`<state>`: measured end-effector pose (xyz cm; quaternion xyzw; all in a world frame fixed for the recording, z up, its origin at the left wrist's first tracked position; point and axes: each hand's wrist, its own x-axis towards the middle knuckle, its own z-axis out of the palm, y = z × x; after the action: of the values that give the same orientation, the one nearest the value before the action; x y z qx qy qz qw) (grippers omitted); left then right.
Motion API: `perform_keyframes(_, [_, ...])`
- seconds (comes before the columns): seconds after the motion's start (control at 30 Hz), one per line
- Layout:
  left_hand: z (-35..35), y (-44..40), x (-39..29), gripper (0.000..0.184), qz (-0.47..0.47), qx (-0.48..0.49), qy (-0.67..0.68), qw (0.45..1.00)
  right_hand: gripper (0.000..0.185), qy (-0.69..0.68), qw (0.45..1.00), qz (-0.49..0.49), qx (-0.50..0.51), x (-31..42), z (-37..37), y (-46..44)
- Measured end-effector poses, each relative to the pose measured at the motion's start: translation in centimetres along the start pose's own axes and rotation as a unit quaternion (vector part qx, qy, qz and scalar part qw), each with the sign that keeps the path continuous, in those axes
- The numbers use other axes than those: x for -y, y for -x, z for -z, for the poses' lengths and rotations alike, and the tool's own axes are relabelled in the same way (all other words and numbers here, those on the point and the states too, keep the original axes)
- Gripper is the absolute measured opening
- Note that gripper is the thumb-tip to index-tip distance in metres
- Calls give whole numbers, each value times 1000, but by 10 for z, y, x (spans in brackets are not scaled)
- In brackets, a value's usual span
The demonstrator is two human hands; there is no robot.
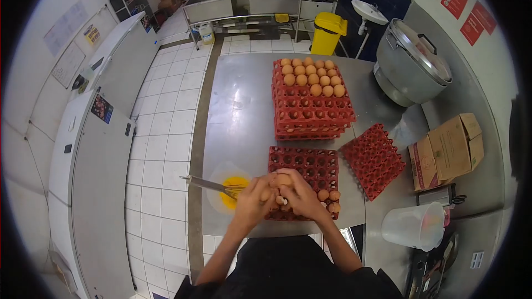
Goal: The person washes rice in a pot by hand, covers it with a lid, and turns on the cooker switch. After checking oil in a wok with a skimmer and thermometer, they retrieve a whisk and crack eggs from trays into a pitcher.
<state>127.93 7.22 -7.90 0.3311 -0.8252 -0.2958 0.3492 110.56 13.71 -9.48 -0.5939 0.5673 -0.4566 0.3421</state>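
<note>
Over a red egg tray [303, 159] near the front of the steel table, my two hands are close together. My left hand [256, 199] has its fingers curled round an egg. Fingers of my right hand [301, 195] close round another brown egg [284, 180]. Eggs and shells sit beneath my hands in the tray, partly hidden; several brown eggs [333, 195] lie at its right front. Left of my hands, a bowl [213, 198] holds yellow beaten egg [233, 186], with a metal whisk [206, 183] resting in it.
Stacked red trays [313, 115] with several brown eggs stand behind. To the right are an empty red tray [373, 160], a cardboard box [446, 152], a translucent bucket [407, 227] and a large lidded pot [407, 66]. A yellow bin [328, 34] stands beyond the table [238, 99].
</note>
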Motion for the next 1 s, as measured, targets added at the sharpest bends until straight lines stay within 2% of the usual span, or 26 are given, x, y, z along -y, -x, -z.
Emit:
perform_keyframes(0.07, [-23, -4, -13, 38, 40, -4, 57, 998, 44, 65, 990, -113, -54, -20, 23, 18])
perform_keyframes(0.1, [-34, -3, -15, 38, 35, -2, 57, 998, 44, 65, 990, -113, -59, -40, 30, 26])
perform_keyframes(0.17, [-55, 3, -17, 37, -10, -47, 17, 999, 49, 141, 972, -187, -26, -74, 40, 37])
perform_keyframes(0.2, [-59, 8, -19, 37, -13, -44, 17, 999, 49, 140, 972, -187, -29, -82, 42, 39])
perform_keyframes(0.27, [-64, 20, -23, 37, 58, -12, 61, 996, 55, 139, 974, -177, -9, -85, 41, 37])
perform_keyframes(0.4, [-68, 33, -22, 37, 65, -7, 70, 995, 61, 205, 960, -188, 25, -111, 42, 29])
perform_keyframes(0.47, [-66, 39, -25, 37, 84, 8, 52, 995, 55, 215, 967, -133, 17, -112, 45, 26])
perform_keyframes(0.57, [-63, 44, -25, 35, 89, -11, 52, 995, 46, 187, 971, -146, 11, -99, 78, 10])
perform_keyframes(0.63, [-59, 42, -30, 33, 104, -29, 61, 992, 36, 173, 976, -110, -73, -80, 106, -23])
perform_keyframes(0.7, [-58, 46, -32, 31, 121, -42, 69, 989, 33, 187, 963, -80, -175, -56, 132, -69])
perform_keyframes(0.77, [-59, 51, -29, 30, 169, -18, 103, 980, 31, 305, 923, 24, -234, -71, 150, -121])
perform_keyframes(0.87, [-59, 56, -34, 33, 190, -15, 147, 971, 39, 362, 896, 81, -245, -109, 162, -184])
perform_keyframes(0.93, [-58, 58, -39, 32, 174, -20, 134, 976, 43, 469, 862, 30, -191, -131, 168, -214])
perform_keyframes(0.97, [-55, 60, -41, 31, 160, -14, 124, 979, 46, 462, 870, -26, -168, -125, 169, -223])
perform_keyframes(1.0, [-51, 60, -43, 31, 163, -25, 119, 979, 46, 459, 873, -16, -163, -120, 167, -228])
